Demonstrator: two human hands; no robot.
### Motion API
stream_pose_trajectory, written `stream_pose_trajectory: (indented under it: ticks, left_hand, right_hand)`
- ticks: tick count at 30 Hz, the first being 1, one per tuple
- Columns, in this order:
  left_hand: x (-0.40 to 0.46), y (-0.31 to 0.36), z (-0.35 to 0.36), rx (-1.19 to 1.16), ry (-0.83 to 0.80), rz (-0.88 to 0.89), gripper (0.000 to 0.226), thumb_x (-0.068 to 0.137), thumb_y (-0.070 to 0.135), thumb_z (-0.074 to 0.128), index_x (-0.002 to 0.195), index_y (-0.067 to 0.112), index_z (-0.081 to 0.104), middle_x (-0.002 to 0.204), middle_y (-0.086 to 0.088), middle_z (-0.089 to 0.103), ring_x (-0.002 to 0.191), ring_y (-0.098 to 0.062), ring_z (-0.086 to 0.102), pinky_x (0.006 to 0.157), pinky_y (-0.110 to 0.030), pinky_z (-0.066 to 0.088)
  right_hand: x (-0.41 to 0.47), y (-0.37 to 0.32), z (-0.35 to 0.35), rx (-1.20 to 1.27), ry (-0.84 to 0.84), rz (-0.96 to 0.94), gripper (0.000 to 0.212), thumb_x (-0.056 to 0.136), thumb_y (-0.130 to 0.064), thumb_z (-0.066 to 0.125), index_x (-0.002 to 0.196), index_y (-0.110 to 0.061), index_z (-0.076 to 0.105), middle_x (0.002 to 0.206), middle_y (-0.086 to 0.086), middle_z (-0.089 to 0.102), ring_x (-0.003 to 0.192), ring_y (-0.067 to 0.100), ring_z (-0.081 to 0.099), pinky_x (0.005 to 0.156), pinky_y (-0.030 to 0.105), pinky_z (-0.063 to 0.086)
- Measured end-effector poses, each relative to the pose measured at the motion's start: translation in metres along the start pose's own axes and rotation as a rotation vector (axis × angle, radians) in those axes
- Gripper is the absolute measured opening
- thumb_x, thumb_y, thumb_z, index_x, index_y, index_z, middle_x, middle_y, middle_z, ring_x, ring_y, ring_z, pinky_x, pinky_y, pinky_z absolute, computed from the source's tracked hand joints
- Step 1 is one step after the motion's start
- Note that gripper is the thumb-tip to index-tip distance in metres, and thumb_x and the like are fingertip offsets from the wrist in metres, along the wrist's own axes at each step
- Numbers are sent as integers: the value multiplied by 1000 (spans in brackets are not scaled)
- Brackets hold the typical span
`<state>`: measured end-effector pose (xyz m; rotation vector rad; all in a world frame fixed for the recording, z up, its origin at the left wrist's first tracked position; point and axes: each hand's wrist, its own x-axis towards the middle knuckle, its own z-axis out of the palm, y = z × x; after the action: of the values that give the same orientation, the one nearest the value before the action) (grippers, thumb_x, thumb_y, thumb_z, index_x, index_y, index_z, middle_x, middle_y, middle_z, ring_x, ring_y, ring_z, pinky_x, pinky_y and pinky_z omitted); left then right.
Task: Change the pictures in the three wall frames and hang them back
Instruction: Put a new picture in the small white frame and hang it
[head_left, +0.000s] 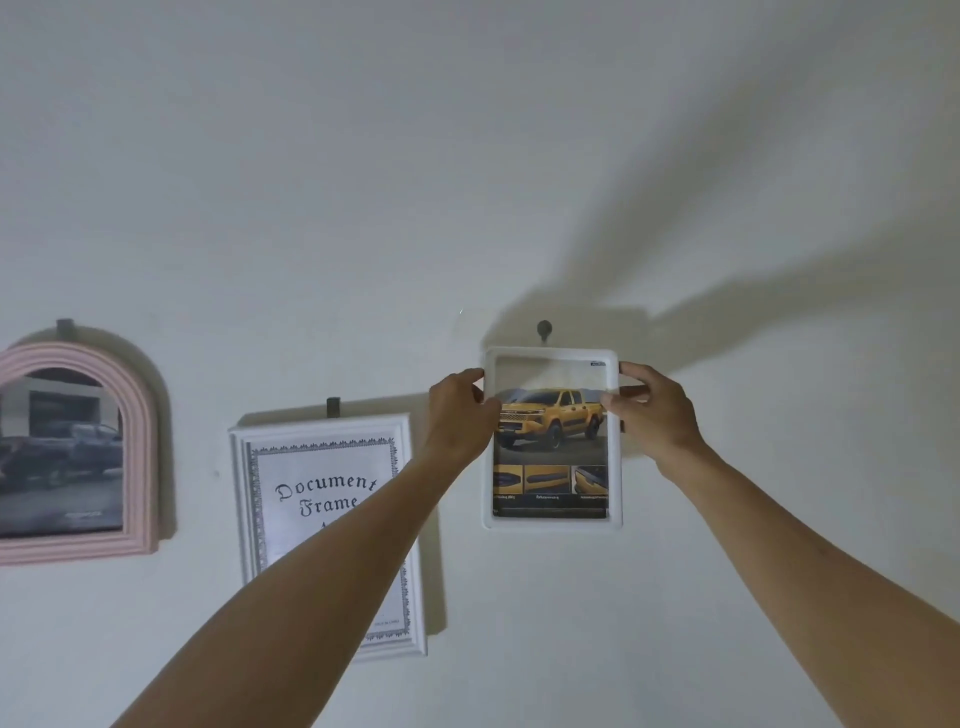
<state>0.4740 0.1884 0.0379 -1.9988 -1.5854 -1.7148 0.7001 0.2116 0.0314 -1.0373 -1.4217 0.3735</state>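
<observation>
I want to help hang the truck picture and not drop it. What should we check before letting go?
1. Both hands holding: the left hand and right hand grip the sides of the white frame. Ok.
2. Frame under the wall hook: its top edge sits just below it. Ok.
3. Hanger caught on the hook: the back is hidden. Cannot tell.
4. Frame straight: the sides look about upright. Ok.
5. Yellow truck picture the right way up. Ok.
6. Room beside the document frame: a gap of wall shows between them. Ok.
</observation>
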Motion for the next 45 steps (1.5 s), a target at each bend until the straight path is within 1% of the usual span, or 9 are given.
stream_pose_trajectory:
  ticks: [3, 6, 10, 15, 20, 25, 31, 38, 45]
  left_hand:
    - [13, 2, 7, 24, 29, -36, 38, 88, 14, 60, 125, 10, 65, 83, -9, 70, 81, -23, 59, 75, -22, 39]
    - [20, -2, 15, 91, 63, -51, 9, 84, 14, 60, 83, 9, 67, 58, -1, 53, 61, -22, 45, 61, -26, 38]
    - [24, -6, 20, 127, 120, -46, 19, 82, 12, 60, 64, 12, 50, 58, -4, 45, 54, -15, 35, 54, -29, 34]
    - [27, -5, 22, 164, 104, -13, 8, 83, 10, 58, 77, 4, 59, 75, -14, 55, 70, -27, 52, 63, -37, 45]
    - [24, -5, 27, 183, 75, -18, 11, 87, 14, 62, 88, 5, 67, 79, -14, 59, 75, -28, 57, 59, -24, 42]
    - [22, -2, 30, 178, 112, -1, 11, 86, 13, 66, 92, 5, 69, 78, -15, 61, 74, -31, 60, 67, -38, 51]
    - [21, -8, 32, 41, 115, -55, 23, 83, 17, 73, 103, 6, 70, 81, -15, 61, 79, -35, 63, 70, -52, 58]
    - [18, -6, 33, 22, 124, -39, 23, 87, 12, 70, 106, 1, 68, 80, -16, 64, 76, -36, 64, 73, -47, 58]
    - [12, 0, 31, 53, 137, -60, 35, 89, 22, 71, 116, 0, 64, 83, -14, 71, 80, -30, 66, 77, -36, 50]
  right_hand:
    - [17, 3, 2, 7, -16, -47, 37, 86, -18, 72, 120, -31, 64, 94, -7, 70, 95, 18, 67, 88, 46, 57]
    - [30, 7, 5, -7, -42, -90, 38, 89, -19, 70, 126, -28, 64, 94, -9, 67, 94, 17, 64, 88, 38, 55]
    - [41, 12, 12, -8, -53, -147, 35, 90, -18, 68, 124, -28, 66, 92, -7, 67, 89, 16, 63, 81, 30, 51]
    - [47, 21, 15, -29, -21, -222, 32, 91, -14, 66, 122, -25, 67, 92, -3, 68, 86, 18, 65, 68, 12, 42]
    - [50, 27, 18, -96, 22, -225, 27, 89, -8, 61, 110, -22, 70, 85, -3, 69, 86, 22, 67, 77, 28, 51]
    - [53, 31, 18, -184, 27, -261, 25, 90, -12, 63, 113, -22, 68, 90, -2, 70, 86, 22, 65, 72, 27, 46]
    - [55, 34, 17, -205, 35, -270, 29, 92, -18, 68, 120, -12, 65, 105, 7, 73, 95, 27, 68, 80, 27, 47]
    - [54, 34, 14, -213, 13, -275, 28, 93, -19, 68, 119, -9, 64, 106, 9, 73, 95, 27, 68, 80, 26, 46]
    - [55, 35, 1, -235, -43, -227, 37, 91, -24, 69, 124, -10, 59, 108, 8, 71, 100, 27, 67, 91, 39, 54]
